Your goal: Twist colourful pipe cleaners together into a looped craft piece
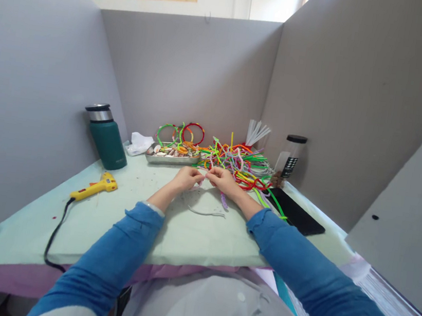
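Walls (191, 72): grey panels close us in ahead, left and right
Table (192, 238): pale green cover, reaching from the walls to our lap
Sleeves (120, 255): blue, on both our forearms, the left one near the gun's black cord (53, 236)
Pile (242, 159): a bright tangle of fuzzy stems, just beyond our right hand
Bottle (108, 139): teal, upright, far left
Slab (299, 213): flat and black, right of the pile
Tray (171, 161): metal, beyond our left hand, filled with bits too small for us to name
Gun (94, 187): a yellow glue gun lying on its side, well left of our hands
Hands: left (188, 178) and right (222, 180) almost meet at mid-table, thumbs and fingertips pinched together on one thin strand
Risk: we judge that the strand could slip if either pinch eases, as so little of it is held; a swing of the left sleeve might catch the cord and drag the gun
Strand (203, 180): pinkish, between our two sets of fingertips, mostly hidden by them; we cannot tell whether it joins the purple piece (224, 201) below our right hand
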{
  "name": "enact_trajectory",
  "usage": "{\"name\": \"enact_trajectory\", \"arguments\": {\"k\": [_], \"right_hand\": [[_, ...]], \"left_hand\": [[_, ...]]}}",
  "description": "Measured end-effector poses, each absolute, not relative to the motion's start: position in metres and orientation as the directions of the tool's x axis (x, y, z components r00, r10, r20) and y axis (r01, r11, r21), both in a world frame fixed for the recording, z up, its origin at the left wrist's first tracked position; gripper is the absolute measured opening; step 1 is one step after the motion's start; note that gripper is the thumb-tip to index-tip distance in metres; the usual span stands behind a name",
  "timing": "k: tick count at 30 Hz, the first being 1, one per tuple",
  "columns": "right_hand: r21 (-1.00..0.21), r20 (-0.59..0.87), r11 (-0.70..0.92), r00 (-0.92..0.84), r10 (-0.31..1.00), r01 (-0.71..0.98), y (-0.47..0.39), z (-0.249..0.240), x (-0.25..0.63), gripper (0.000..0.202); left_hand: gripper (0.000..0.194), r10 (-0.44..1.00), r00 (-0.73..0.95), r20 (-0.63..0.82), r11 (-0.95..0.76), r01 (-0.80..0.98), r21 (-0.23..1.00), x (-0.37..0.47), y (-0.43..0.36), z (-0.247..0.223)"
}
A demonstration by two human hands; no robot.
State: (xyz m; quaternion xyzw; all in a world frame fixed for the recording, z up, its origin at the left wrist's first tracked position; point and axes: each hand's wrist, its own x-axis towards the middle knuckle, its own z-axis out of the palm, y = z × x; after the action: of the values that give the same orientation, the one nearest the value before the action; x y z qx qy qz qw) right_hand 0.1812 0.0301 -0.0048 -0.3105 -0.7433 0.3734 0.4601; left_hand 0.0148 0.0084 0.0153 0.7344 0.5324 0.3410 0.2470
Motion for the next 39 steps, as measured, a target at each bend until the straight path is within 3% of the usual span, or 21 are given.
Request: {"name": "enact_trajectory", "arguments": {"k": [7, 14, 19, 24, 32, 39], "right_hand": [[-0.83, 0.456, 0.542, -0.4, 0.796, 0.133, 0.0289, -0.0035, 0.1826, 0.022], [-0.832, 0.455, 0.541, -0.405, 0.793, 0.126, 0.0317, -0.0043, 0.1836, 0.026], [-0.841, 0.449, 0.529, -0.399, 0.8, 0.115, 0.0323, -0.0041, 0.185, 0.026], [-0.854, 0.437, 0.512, -0.409, 0.801, 0.089, 0.0292, -0.0026, 0.1839, 0.024], [-0.862, 0.419, 0.498, -0.414, 0.808, 0.1, 0.0267, -0.0008, 0.1833, 0.026], [-0.858, 0.427, 0.504, -0.413, 0.804, 0.094, 0.0299, -0.0037, 0.1833, 0.026]], "left_hand": [[0.033, 0.955, 0.277, 0.11, -0.236, 0.478, 0.846, 0.013, 0.0064, 0.0152], [0.031, 0.948, 0.31, 0.073, -0.197, 0.389, 0.9, 0.0145, 0.0012, 0.0201], [0.017, 0.941, 0.329, 0.076, -0.208, 0.388, 0.898, 0.014, 0.0014, 0.0206], [0.016, 0.934, 0.31, 0.18, -0.317, 0.48, 0.818, 0.014, 0.0045, 0.0158], [0.022, 0.9, 0.261, 0.349, -0.425, 0.708, 0.564, 0.014, 0.0061, 0.017], [0.024, 0.838, 0.301, 0.456, -0.506, 0.742, 0.439, 0.0127, 0.0073, 0.0169]]}}
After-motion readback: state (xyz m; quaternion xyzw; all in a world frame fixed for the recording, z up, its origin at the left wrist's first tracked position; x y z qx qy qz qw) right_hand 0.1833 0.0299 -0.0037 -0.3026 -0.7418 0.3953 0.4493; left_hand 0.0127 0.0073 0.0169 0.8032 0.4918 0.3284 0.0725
